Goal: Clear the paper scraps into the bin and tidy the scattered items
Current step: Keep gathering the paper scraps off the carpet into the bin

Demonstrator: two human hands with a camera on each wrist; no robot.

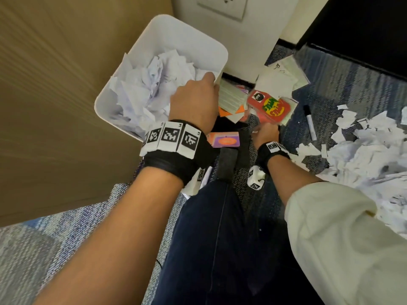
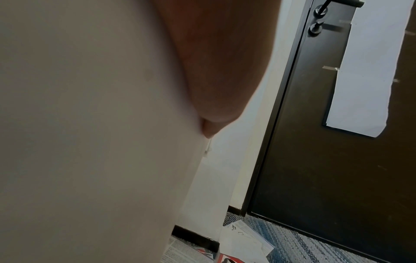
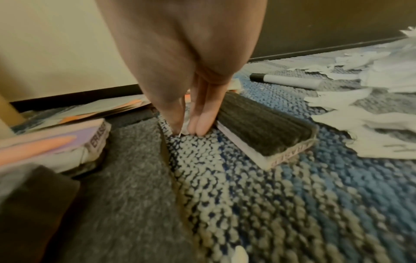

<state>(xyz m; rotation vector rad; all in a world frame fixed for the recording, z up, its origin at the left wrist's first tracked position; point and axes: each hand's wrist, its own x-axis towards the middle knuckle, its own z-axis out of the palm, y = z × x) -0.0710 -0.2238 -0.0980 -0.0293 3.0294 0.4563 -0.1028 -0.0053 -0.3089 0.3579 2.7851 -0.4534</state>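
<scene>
The white bin (image 1: 167, 25) stands at the upper left, stuffed with crumpled paper (image 1: 149, 89). My left hand (image 1: 193, 100) grips its right rim; in the left wrist view the thumb (image 2: 216, 71) lies against the bin wall (image 2: 90, 124), and the fingers are hidden. My right hand (image 1: 266, 134) is down on the carpet. There its fingertips (image 3: 200, 128) and thumb pinch a small white paper scrap (image 3: 184, 128). A big heap of torn paper scraps (image 1: 363, 150) covers the floor to the right (image 3: 360, 115).
A felt whiteboard eraser (image 3: 265, 128) lies just right of my fingers, an orange-purple eraser box (image 1: 223, 139) to the left. A marker (image 1: 310, 124), a red card pack (image 1: 272, 108) and loose sheets (image 1: 279, 80) lie by the wall. A dark door (image 1: 363, 29) stands behind.
</scene>
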